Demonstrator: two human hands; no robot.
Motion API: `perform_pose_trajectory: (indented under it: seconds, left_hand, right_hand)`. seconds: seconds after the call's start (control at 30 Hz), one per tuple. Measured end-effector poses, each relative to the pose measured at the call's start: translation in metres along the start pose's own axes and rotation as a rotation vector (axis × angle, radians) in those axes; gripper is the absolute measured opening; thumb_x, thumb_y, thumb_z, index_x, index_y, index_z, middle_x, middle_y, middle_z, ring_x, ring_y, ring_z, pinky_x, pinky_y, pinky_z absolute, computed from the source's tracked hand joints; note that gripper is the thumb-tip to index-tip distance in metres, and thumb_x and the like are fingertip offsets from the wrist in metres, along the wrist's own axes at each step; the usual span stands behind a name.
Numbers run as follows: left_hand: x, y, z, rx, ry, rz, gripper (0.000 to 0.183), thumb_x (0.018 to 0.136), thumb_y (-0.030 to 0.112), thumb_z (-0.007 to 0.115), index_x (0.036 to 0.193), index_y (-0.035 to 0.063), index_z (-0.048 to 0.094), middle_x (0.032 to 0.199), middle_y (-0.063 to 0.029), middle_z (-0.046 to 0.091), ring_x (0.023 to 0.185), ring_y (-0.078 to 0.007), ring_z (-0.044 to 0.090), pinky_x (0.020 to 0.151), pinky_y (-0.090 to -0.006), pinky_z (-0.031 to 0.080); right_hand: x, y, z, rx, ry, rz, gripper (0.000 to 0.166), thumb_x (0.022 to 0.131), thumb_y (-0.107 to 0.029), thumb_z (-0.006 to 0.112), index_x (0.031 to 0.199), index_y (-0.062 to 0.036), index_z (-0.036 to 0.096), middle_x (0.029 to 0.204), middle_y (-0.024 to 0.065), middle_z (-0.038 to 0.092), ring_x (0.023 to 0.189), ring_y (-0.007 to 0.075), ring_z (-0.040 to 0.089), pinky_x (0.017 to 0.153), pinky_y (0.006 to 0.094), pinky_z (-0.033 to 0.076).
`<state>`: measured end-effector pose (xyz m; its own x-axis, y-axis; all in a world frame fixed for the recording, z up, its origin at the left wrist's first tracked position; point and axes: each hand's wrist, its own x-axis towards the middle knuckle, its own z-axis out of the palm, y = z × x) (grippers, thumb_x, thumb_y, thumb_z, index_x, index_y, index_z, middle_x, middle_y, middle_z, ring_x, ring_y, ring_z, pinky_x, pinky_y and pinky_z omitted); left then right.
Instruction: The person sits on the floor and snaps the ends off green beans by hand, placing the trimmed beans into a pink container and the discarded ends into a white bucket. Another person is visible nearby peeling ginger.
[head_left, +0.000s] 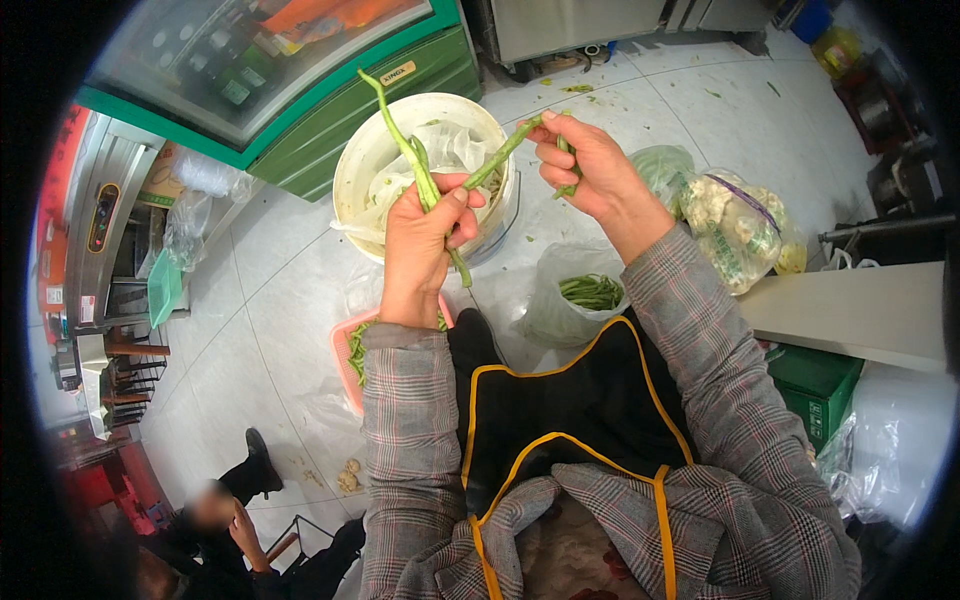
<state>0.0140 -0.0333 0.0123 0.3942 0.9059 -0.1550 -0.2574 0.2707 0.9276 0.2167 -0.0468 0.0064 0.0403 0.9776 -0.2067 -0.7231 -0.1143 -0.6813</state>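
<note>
Several long green beans (401, 139) are gripped in my left hand (424, 236), one reaching far up past the fingers. Between both hands stretches another green bean (502, 154), its far end pinched by my right hand (589, 161). Short bean pieces (568, 150) are also tucked in my right palm. Below the hands stands a white plastic bucket (352, 157) lined with a clear bag and holding some scraps. A pink plastic basket (341, 352) with cut beans is partly hidden by my left forearm. Whole green beans (591, 291) fill an open plastic bag (544, 307) under my right forearm.
Bagged cauliflower (727, 225) sits on the tiled floor at right, beside a pale shelf board (847, 315). A green glass-front cooler (360, 112) stands beyond the bucket. At lower left a person (247, 525) sits near some garlic or ginger-like pieces (349, 476).
</note>
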Motion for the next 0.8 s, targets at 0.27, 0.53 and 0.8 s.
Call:
perform_pose_trajectory:
  seconds: [0.27, 0.53, 0.8]
  left_hand:
    - [0.009, 0.004, -0.022, -0.207, 0.012, 0.181, 0.012, 0.084, 0.001, 0.052, 0.094, 0.0011, 0.057, 0.071, -0.0091, 0.060, 0.046, -0.0084, 0.042, 0.042, -0.0204, 0.031]
    - [0.029, 0.000, -0.069, 0.843, 0.442, 0.109, 0.031, 0.080, 0.015, 0.067, 0.110, 0.0076, 0.062, 0.070, -0.0019, 0.063, 0.053, -0.0033, 0.050, 0.047, -0.0217, 0.040]
    - [0.007, 0.008, -0.006, 0.496, 0.067, 0.049, 0.024, 0.083, 0.014, 0.063, 0.105, 0.0067, 0.064, 0.081, 0.0003, 0.065, 0.061, -0.0016, 0.049, 0.046, -0.0184, 0.039]
  right_hand:
    - [-0.006, 0.007, 0.008, 0.062, -0.168, 0.057, 0.021, 0.090, -0.016, 0.049, 0.093, 0.0030, 0.056, 0.076, 0.0020, 0.050, 0.048, 0.0032, 0.031, 0.039, 0.0189, 0.025]
    - [-0.009, 0.005, 0.015, -0.176, -0.067, -0.001, 0.015, 0.089, -0.011, 0.048, 0.096, 0.0020, 0.051, 0.082, 0.0070, 0.060, 0.048, 0.0040, 0.032, 0.040, 0.0202, 0.024]
    - [-0.011, 0.010, 0.016, -0.297, -0.012, -0.057, 0.015, 0.086, -0.010, 0.054, 0.096, 0.0009, 0.050, 0.082, 0.0040, 0.060, 0.049, 0.0026, 0.034, 0.040, 0.0194, 0.025]
